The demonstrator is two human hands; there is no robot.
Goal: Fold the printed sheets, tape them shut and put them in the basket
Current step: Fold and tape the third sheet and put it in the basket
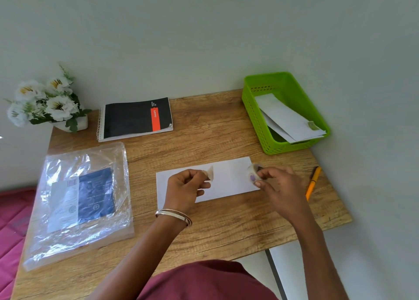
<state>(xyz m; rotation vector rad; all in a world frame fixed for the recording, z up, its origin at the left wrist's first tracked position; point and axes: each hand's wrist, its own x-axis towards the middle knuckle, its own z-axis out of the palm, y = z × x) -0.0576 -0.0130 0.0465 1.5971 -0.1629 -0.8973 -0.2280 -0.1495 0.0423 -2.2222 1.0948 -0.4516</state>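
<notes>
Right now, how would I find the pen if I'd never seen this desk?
Find the green basket at the far right corner of the wooden table. Come toward the person along the right edge, past the right hand. The pen lies there: thin, orange-yellow, black-tipped.
</notes>
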